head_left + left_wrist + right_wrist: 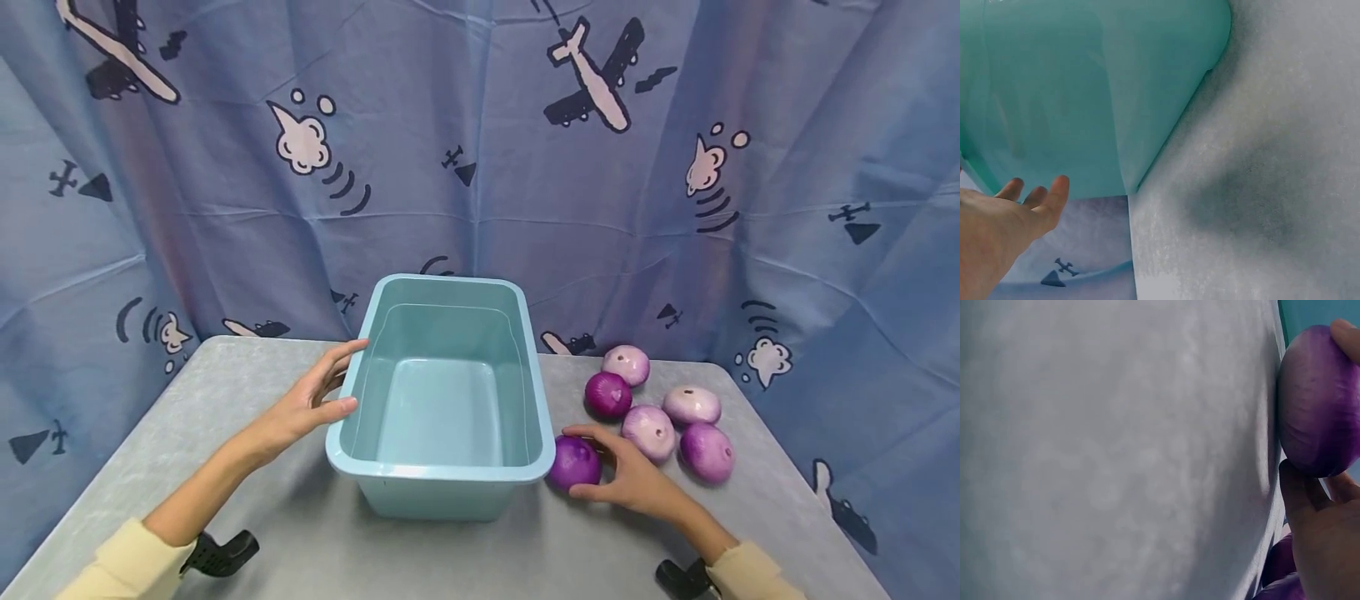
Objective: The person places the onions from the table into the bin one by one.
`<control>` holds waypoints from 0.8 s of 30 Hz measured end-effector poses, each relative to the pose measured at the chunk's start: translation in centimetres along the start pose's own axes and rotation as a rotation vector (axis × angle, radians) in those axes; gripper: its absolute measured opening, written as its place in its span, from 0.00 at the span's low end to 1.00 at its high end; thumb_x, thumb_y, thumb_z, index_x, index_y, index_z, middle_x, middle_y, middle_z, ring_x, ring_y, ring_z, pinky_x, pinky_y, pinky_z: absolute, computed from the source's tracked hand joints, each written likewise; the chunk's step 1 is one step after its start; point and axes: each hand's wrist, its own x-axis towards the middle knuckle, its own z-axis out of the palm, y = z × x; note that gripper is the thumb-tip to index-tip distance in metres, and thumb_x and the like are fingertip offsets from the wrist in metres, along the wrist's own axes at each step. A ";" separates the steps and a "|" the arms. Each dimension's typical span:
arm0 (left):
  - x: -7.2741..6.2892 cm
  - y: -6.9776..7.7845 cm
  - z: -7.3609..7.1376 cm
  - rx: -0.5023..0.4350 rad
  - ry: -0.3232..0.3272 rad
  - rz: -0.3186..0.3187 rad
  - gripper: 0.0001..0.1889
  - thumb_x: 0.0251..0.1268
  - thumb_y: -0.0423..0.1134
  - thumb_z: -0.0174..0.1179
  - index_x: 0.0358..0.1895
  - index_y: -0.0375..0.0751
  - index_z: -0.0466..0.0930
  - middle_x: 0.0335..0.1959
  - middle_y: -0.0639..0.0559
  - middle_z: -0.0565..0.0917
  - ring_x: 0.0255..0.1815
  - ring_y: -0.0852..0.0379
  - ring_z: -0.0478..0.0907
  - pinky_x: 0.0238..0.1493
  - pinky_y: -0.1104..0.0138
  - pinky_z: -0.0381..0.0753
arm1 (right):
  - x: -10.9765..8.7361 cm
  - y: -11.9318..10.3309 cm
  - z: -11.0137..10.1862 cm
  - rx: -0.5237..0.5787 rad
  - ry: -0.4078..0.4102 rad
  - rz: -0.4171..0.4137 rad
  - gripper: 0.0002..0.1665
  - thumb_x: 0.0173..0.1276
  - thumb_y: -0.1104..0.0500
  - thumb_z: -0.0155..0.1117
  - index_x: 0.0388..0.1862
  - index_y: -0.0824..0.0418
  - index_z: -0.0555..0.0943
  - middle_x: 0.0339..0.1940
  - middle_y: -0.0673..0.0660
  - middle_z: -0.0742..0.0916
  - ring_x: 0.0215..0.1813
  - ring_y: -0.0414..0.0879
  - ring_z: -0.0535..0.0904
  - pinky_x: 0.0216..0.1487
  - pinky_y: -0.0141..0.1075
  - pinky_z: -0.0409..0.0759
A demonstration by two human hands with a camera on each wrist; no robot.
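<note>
A light teal plastic basin stands upright in the middle of the table with its inside bare. At its left side is my left hand, thumb and fingers spread, fingertips right at the rim. In the left wrist view those fingers lie loosely bent by the basin wall. My right hand grips a purple onion between thumb and fingers, just right of the basin's front right corner. The right wrist view shows this onion close over the table, with fingertips on two opposite sides.
Several more onions lie in a group at the right of the table: a dark purple onion, a pale onion behind it, and others nearer. The grey table ends at a blue curtain printed with airplanes.
</note>
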 end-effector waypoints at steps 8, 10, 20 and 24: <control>-0.1 -0.1 0.0 0.011 0.009 -0.009 0.37 0.75 0.39 0.56 0.82 0.52 0.50 0.78 0.39 0.56 0.74 0.35 0.55 0.63 0.36 0.60 | -0.2 -0.1 -0.3 0.046 0.027 -0.006 0.42 0.55 0.56 0.84 0.68 0.60 0.76 0.62 0.54 0.82 0.62 0.47 0.78 0.61 0.31 0.72; 0.0 -0.1 0.0 0.015 0.009 -0.004 0.37 0.75 0.39 0.56 0.82 0.52 0.50 0.77 0.39 0.57 0.74 0.35 0.56 0.63 0.36 0.61 | -0.3 -0.3 -0.7 0.050 0.037 0.002 0.43 0.56 0.56 0.84 0.68 0.61 0.75 0.62 0.55 0.81 0.62 0.49 0.78 0.61 0.31 0.72; 0.3 0.2 -0.2 -0.004 0.020 0.003 0.35 0.73 0.36 0.58 0.80 0.47 0.56 0.78 0.43 0.58 0.74 0.35 0.56 0.63 0.39 0.64 | -0.5 -2.1 -3.5 0.054 0.093 0.061 0.43 0.56 0.61 0.83 0.70 0.60 0.75 0.66 0.57 0.79 0.63 0.57 0.77 0.59 0.35 0.75; 0.4 0.2 -0.5 -0.003 0.045 -0.003 0.34 0.73 0.35 0.59 0.80 0.47 0.58 0.79 0.45 0.57 0.75 0.36 0.57 0.61 0.48 0.71 | -0.3 -2.3 -4.1 0.058 0.114 0.036 0.43 0.57 0.63 0.82 0.71 0.61 0.74 0.66 0.60 0.79 0.60 0.56 0.79 0.57 0.34 0.76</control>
